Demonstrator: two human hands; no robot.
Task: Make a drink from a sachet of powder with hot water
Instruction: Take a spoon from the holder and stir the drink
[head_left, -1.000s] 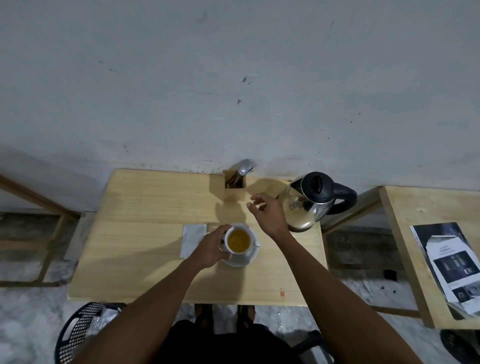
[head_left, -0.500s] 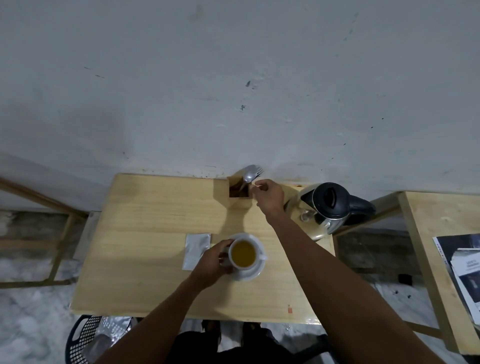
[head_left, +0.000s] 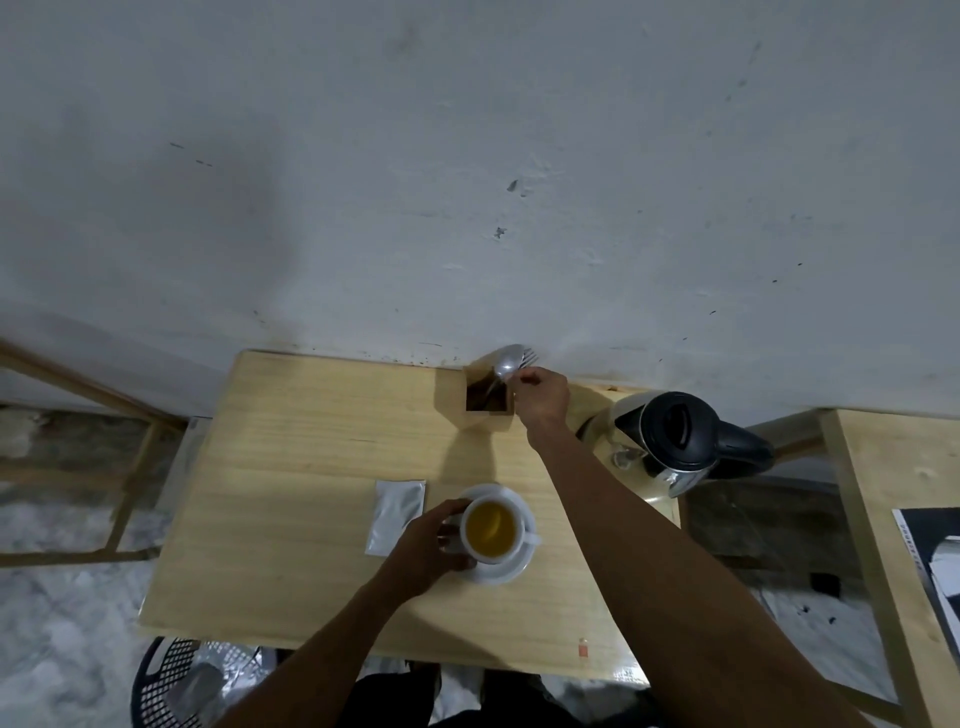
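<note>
The right hand (head_left: 540, 397) is being closed, fingertips pinched, at the spoon (head_left: 506, 362) standing beside a fork in the wooden holder (head_left: 485, 402); whether the spoon is actually being gripped cannot be told. The cup (head_left: 491, 529) of yellow liquid is being steadied on its saucer (head_left: 511, 569) by the left hand (head_left: 428, 548), curled round its side. The sachet (head_left: 395, 514) is lying just beside the saucer, the kettle (head_left: 670, 441) well apart. The spoon is best drawn straight upward, so that the holder is not being tipped.

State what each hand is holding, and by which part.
Left hand grips the cup by its side wall. Right hand has fingers at the cutlery tops in the holder; a hold cannot be confirmed.
</note>
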